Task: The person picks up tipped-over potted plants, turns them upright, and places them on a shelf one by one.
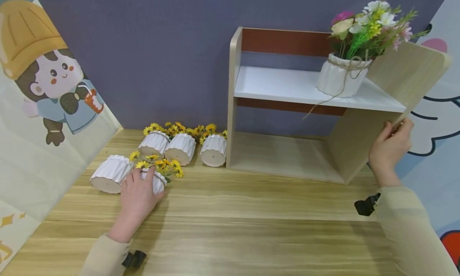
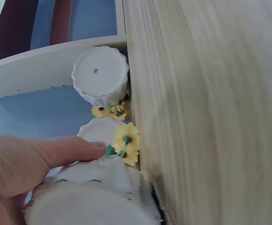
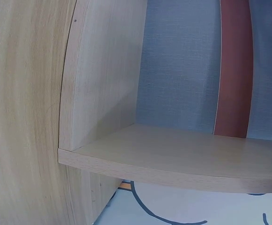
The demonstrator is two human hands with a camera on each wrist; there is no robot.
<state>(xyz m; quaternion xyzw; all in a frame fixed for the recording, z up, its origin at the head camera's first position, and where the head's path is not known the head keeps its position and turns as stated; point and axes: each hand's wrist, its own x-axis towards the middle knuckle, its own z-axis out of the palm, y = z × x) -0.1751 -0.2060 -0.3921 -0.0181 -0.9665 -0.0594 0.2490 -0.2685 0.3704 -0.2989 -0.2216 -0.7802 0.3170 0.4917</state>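
Note:
My left hand (image 1: 138,190) grips a white ribbed flowerpot (image 1: 159,182) with yellow flowers, tipped on its side on the wooden table. In the left wrist view, the thumb lies along the side of this pot (image 2: 96,201), and the other fingers are mostly hidden. Another white pot (image 1: 111,174) lies just left of the hand. At the right, my right hand (image 1: 391,148) holds the front edge of the side panel of a small wooden shelf (image 1: 359,148). Only a sliver of that hand shows in the right wrist view.
Several tipped pots, among them one (image 1: 213,151) against the shelf's left side, lie along the back wall (image 1: 161,60). A white pot of mixed flowers (image 1: 343,76) stands upright on the upper board (image 1: 276,82), its twine end hanging over the front edge. Printed sheets flank the table (image 1: 251,228).

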